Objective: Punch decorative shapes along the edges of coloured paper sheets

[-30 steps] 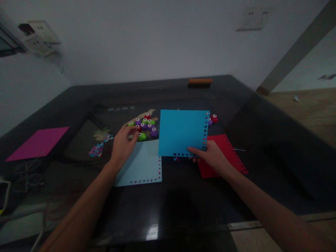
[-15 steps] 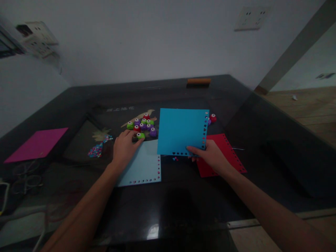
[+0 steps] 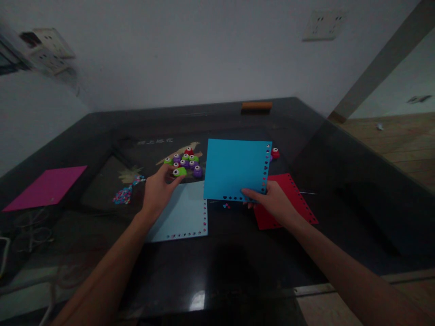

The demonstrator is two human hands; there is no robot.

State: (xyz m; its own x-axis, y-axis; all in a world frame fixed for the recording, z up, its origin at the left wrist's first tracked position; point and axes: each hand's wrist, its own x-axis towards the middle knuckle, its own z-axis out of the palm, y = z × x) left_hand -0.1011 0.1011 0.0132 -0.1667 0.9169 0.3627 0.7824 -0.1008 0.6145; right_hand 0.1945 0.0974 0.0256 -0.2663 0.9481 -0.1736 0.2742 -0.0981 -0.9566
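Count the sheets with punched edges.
3: bright blue sheet in the right hand; red sheet partly behind that hand; pale blue sheet near the left hand. Others may be hidden.

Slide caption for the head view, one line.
Right hand holds a hole-edged blue sheet; left hand grips a green craft punch beside other punches.

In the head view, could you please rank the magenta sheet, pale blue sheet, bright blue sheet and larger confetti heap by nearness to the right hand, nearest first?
1. Bright blue sheet: held in the right hand.
2. Pale blue sheet: lying just to the left.
3. Larger confetti heap: farther left.
4. Magenta sheet: at the far left.
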